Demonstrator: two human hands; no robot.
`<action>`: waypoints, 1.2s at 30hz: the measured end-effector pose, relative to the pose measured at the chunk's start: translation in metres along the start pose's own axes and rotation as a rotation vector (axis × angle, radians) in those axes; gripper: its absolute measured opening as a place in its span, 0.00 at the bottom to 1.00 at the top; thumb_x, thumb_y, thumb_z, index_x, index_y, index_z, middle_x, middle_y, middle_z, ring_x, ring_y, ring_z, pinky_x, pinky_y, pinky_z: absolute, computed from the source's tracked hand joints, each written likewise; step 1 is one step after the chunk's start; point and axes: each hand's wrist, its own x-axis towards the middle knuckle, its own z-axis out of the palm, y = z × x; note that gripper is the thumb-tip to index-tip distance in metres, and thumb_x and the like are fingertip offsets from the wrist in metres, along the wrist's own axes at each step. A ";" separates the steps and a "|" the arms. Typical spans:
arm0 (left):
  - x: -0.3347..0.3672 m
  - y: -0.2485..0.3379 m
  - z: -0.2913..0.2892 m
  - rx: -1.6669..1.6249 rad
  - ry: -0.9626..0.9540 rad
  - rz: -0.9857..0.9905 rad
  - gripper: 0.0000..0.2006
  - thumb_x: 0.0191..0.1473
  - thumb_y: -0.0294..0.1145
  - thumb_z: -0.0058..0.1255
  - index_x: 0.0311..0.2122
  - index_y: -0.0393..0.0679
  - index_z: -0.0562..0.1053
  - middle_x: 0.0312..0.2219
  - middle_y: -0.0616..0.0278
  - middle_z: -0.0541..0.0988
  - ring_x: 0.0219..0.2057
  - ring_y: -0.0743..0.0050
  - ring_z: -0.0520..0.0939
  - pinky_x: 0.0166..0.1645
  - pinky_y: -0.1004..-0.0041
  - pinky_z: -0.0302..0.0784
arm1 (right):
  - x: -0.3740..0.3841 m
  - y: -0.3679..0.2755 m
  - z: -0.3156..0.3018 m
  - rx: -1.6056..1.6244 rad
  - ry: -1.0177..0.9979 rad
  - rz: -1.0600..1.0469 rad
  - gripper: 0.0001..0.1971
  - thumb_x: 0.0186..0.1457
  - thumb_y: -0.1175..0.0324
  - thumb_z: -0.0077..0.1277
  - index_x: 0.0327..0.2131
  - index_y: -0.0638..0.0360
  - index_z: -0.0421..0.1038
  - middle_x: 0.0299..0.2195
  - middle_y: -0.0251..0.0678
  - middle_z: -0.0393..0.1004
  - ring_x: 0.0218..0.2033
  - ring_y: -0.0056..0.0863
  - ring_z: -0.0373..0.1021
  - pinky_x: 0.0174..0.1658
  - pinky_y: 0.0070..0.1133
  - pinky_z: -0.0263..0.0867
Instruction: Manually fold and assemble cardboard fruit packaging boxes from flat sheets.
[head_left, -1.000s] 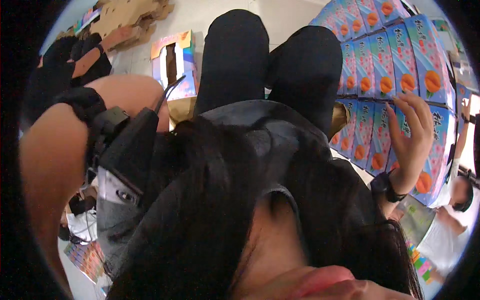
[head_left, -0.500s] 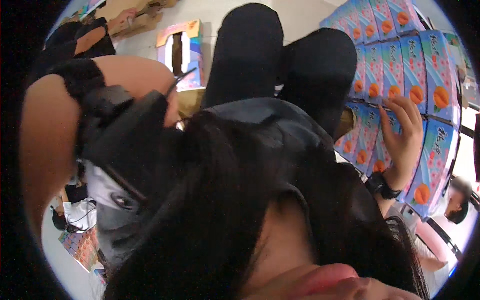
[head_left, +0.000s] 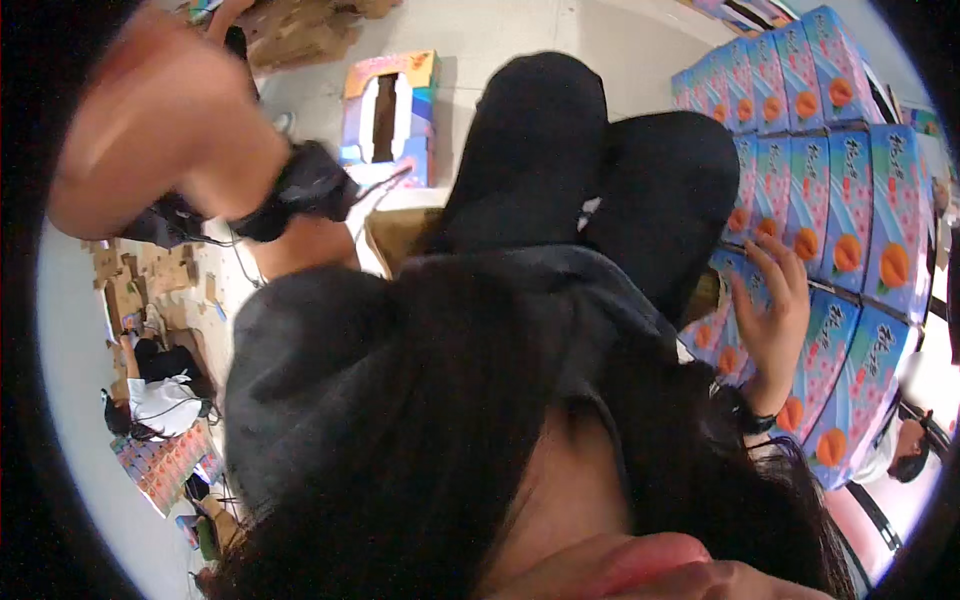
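My left hand (head_left: 180,130) is raised large and blurred at the upper left, and its fingers cannot be made out. A black wrist strap (head_left: 300,195) with a thin cord sits below it. At the right, my right hand (head_left: 775,315) holds nothing. Its fingers are apart and slightly bent, in front of stacked blue-and-pink cartons (head_left: 890,220) that each bear an orange fruit picture. Whether the fingertips touch a carton, I cannot tell. Another black strap (head_left: 755,415) circles that wrist.
My black-clad knees (head_left: 545,130) fill the middle. Beyond them, a colourful carton (head_left: 435,110) with a long cut-out lies on the floor. Brown cardboard (head_left: 395,235) shows beside my left thigh. Flattened cardboard (head_left: 300,30) lies farther off. A white-shirted person (head_left: 165,400) is at the left, another person (head_left: 905,455) at the right.
My left hand and wrist have swung upward and toward the right. The knees, cartons and floor carton appear lower in the view. My right hand stays open beside the cartons.
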 end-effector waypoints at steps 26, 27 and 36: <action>-0.486 -0.158 0.145 0.769 -1.310 -1.765 0.76 0.21 0.59 0.71 0.65 0.53 0.24 0.64 0.34 0.39 0.64 0.44 0.53 0.66 0.55 0.48 | 0.029 0.017 0.083 0.101 -0.487 0.295 0.72 0.21 0.65 0.73 0.63 0.68 0.24 0.65 0.58 0.18 0.66 0.56 0.33 0.66 0.34 0.46; -0.482 -0.158 0.153 0.834 -1.276 -1.844 0.75 0.22 0.57 0.71 0.66 0.52 0.25 0.63 0.37 0.45 0.63 0.48 0.57 0.65 0.56 0.50 | 0.028 0.015 0.084 0.097 -0.490 0.299 0.72 0.21 0.65 0.73 0.63 0.68 0.24 0.65 0.58 0.18 0.66 0.56 0.33 0.66 0.34 0.46; -0.450 -0.138 0.159 0.954 -1.021 -1.820 0.68 0.22 0.61 0.66 0.66 0.48 0.38 0.51 0.52 0.68 0.54 0.64 0.69 0.64 0.57 0.49 | 0.040 0.011 0.090 0.096 -0.433 0.315 0.72 0.21 0.65 0.72 0.63 0.68 0.24 0.65 0.58 0.19 0.66 0.56 0.34 0.65 0.34 0.47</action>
